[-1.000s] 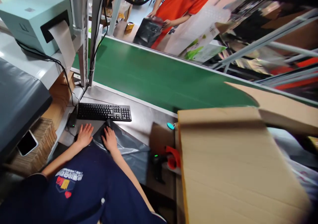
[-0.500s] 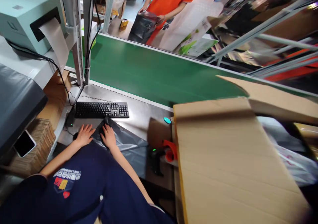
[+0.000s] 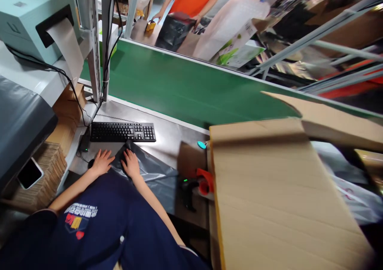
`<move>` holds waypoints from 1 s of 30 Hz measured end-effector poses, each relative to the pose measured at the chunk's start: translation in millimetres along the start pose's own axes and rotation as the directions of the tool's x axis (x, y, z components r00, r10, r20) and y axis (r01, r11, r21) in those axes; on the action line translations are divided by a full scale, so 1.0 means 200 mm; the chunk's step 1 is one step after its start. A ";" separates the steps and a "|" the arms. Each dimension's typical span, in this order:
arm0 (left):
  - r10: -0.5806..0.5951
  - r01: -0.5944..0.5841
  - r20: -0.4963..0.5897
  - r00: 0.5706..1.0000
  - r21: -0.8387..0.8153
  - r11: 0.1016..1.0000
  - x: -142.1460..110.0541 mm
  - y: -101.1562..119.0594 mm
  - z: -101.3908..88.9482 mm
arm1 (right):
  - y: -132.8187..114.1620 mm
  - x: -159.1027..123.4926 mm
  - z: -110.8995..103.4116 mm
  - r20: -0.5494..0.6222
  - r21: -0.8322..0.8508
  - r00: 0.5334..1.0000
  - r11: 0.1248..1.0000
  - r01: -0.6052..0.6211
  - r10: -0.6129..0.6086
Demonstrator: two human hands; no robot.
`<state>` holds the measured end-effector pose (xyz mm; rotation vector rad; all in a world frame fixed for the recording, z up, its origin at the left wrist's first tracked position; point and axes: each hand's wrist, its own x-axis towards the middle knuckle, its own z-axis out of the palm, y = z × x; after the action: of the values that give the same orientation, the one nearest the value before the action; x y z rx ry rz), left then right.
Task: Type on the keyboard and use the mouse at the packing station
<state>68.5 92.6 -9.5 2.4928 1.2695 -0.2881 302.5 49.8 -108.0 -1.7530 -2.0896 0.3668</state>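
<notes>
My left hand (image 3: 101, 162) lies flat with fingers spread on the steel table (image 3: 167, 136), just in front of the black keyboard (image 3: 122, 132). A small dark object pokes out at its left edge. My right hand (image 3: 131, 164) rests palm down with fingers apart on a grey plastic bag (image 3: 154, 174) spread over the table. Neither hand holds anything. My navy shirt fills the lower left of the view.
A large cardboard box (image 3: 278, 198) stands at the right, with a red tape dispenser (image 3: 206, 184) and a black scanner (image 3: 187, 190) beside it. Behind runs a green conveyor belt (image 3: 185, 90). A label printer (image 3: 32, 18) sits upper left, a phone (image 3: 29, 173) lower left. A person in orange stands across the belt.
My hands stay in place on the table and bag. The view has shifted slightly. The person in orange across the belt has reached one hand toward a small yellow item.
</notes>
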 end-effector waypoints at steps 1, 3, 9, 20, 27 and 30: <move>0.002 -0.002 -0.004 1.000 0.001 1.000 0.00 0.00 0.00 | 0.00 0.00 0.00 -0.002 0.003 1.000 1.000 -0.003 0.003; 0.003 -0.003 0.002 1.000 0.006 1.000 0.00 0.00 0.00 | 0.00 0.00 0.00 -0.003 0.007 1.000 1.000 -0.009 0.009; 0.000 -0.001 0.022 1.000 0.005 1.000 0.00 0.00 0.00 | -0.01 0.00 -0.01 0.020 0.002 1.000 1.000 -0.014 0.014; -0.001 0.001 0.010 1.000 -0.017 1.000 0.00 -0.01 0.02 | 0.01 0.00 0.01 0.001 0.013 1.000 1.000 -0.005 0.005; -0.007 0.007 0.032 0.999 -0.018 1.000 0.00 -0.01 0.00 | 0.02 0.00 0.00 -0.013 0.108 1.000 0.994 -0.009 0.010; -0.008 0.009 0.033 0.999 -0.022 1.000 0.00 -0.01 0.01 | 0.09 0.02 -0.06 -0.085 0.205 0.996 0.979 -0.019 0.037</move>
<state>66.8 93.3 -11.8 2.4547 1.2634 -0.3142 322.8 56.7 -103.6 -1.6492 -1.8955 0.4840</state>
